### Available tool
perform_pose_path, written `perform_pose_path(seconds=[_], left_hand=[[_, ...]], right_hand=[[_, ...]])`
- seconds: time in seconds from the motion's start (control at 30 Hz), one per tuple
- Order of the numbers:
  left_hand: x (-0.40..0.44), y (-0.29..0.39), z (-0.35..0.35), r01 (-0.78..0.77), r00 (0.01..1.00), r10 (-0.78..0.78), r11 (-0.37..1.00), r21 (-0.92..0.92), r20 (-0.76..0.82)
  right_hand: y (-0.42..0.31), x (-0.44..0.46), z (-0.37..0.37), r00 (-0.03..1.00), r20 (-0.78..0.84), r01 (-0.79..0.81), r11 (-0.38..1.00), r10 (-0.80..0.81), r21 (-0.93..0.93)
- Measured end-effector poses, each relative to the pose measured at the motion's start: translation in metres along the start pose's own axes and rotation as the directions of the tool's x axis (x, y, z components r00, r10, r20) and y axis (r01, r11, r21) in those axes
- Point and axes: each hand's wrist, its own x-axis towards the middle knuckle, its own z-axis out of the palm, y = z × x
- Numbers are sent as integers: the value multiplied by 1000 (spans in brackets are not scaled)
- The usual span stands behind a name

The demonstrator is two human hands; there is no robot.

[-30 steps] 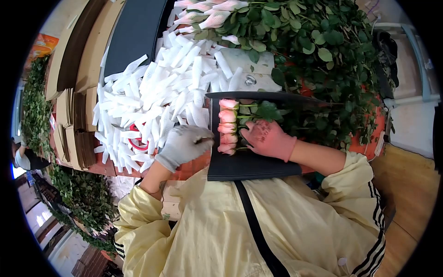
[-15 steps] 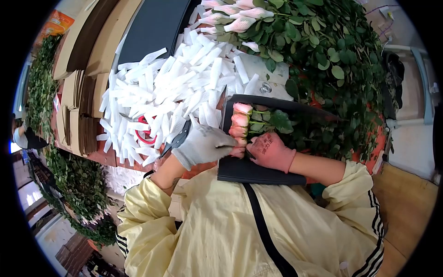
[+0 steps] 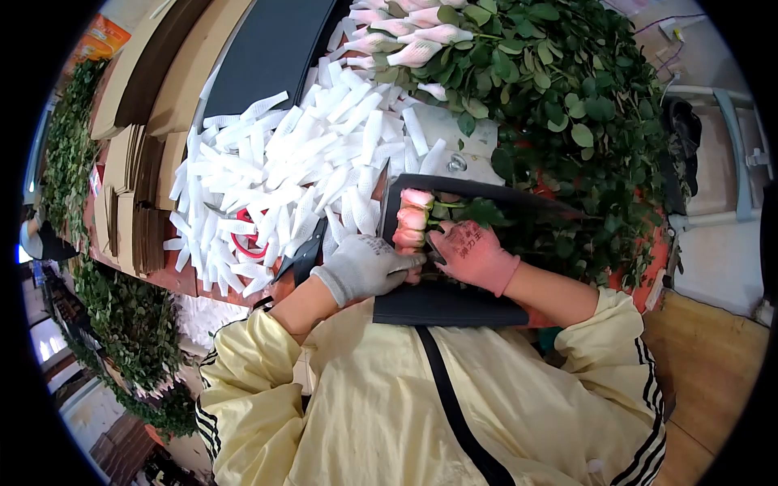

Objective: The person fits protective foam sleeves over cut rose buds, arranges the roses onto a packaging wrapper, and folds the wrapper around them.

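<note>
A row of pink roses lies with heads stacked at the left edge of a black wrap, stems pointing right. My left hand, in a grey glove, has its fingers closed around the lowest rose head, partly covering it. In a pink glove, my right hand is bent over the stems beside the heads, thumb and forefinger close to a lower bloom. What lies under its curled fingers is hidden. Dark-handled scissors rest just left of my left hand.
White foam net sleeves form a big pile at left, with a red-handled tool among them. Sleeved roses and a leafy heap fill the back right. Folded cardboard stands far left.
My left hand's fingers have curled down over the lowest rose. My right hand has moved slightly up along the row. The whole view has shifted a little.
</note>
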Motion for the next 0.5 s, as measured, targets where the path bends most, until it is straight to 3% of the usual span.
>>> perform_pose_path(seconds=[0.07, 0.13, 0.17, 0.23, 0.27, 0.33, 0.4, 0.43, 0.5], left_hand=[[4, -9, 18, 46, 999, -44, 998, -36, 29], [1, -6, 19, 71, 996, -66, 994, -88, 63], [0, -5, 17, 56, 998, -55, 998, 1, -36], [-1, -4, 16, 47, 990, -36, 995, 84, -133], [-1, -6, 18, 46, 988, -31, 994, 96, -152], [-1, -1, 10, 40, 986, -21, 993, 110, -167], [-2, 7, -1, 107, 994, -109, 990, 94, 19], [-2, 5, -3, 110, 994, -112, 989, 97, 13], [0, 1, -1, 238, 971, -238, 957, -165, 22]], right_hand=[[8, 1, 14, 997, -77, 29, 999, -32, -33], [11, -1, 23, 999, 37, -4, 998, 6, -58], [20, 2, 34, 999, 35, -7, 998, 10, -62], [30, 10, 41, 993, 120, -10, 978, -15, 210], [26, 1, 42, 999, 29, 17, 991, -22, 131], [20, -1, 35, 999, 55, -5, 998, 2, 64], [14, 3, 15, 997, 72, -19, 1000, 20, -11], [7, 7, -4, 984, 139, -113, 994, 113, -8], [2, 15, -12, 957, 206, -206, 978, 204, -11]])
